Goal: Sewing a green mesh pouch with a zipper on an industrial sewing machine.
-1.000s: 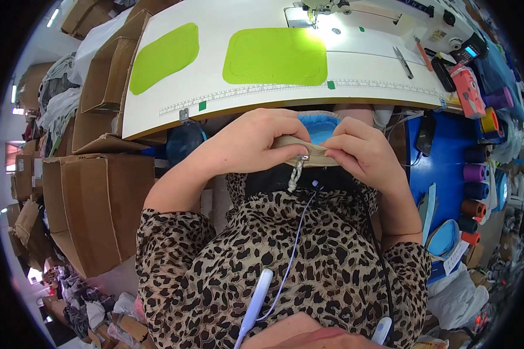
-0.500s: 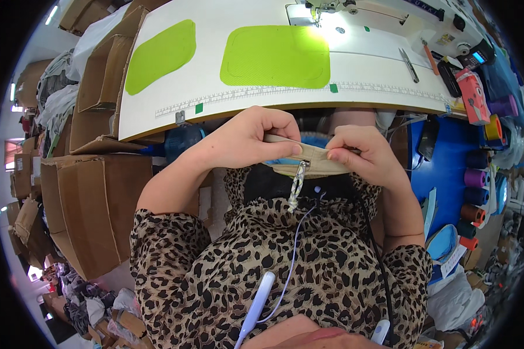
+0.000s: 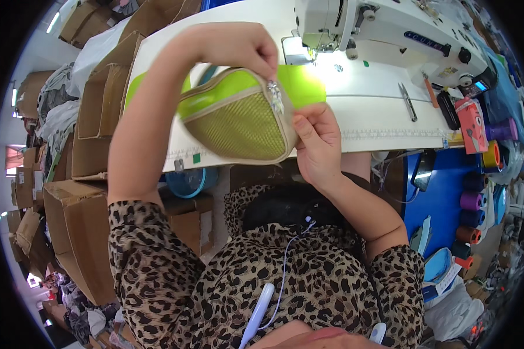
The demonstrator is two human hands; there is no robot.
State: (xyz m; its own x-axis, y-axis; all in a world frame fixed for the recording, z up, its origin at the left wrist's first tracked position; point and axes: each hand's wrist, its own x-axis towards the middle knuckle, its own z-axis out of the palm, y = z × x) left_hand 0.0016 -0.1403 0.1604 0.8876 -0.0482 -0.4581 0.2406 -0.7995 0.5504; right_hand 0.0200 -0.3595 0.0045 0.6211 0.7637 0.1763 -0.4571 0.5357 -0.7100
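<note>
A lime-green mesh pouch (image 3: 239,131) with beige trim is held up over the front edge of the sewing table. My left hand (image 3: 241,49) reaches over its top, fingers pinched at the zipper end, from which a patterned cord pull (image 3: 275,100) hangs. The zipper side gapes and shows bright green inside. My right hand (image 3: 319,139) grips the pouch's right edge between thumb and fingers. Behind the pouch lies a flat green panel (image 3: 308,84), partly covered. Another green panel (image 3: 134,90) shows beside my left forearm, mostly hidden.
The sewing machine (image 3: 326,26) stands at the back with its lamp lit. Tweezers (image 3: 407,102), a red box (image 3: 470,125) and thread spools (image 3: 471,200) are on the right. Cardboard boxes (image 3: 78,232) line the left. A ruler strip (image 3: 390,134) runs along the table's front.
The pouch has risen from my lap to above the table edge and turned its mesh face into view. Both hands moved with it, the left going up and over its top.
</note>
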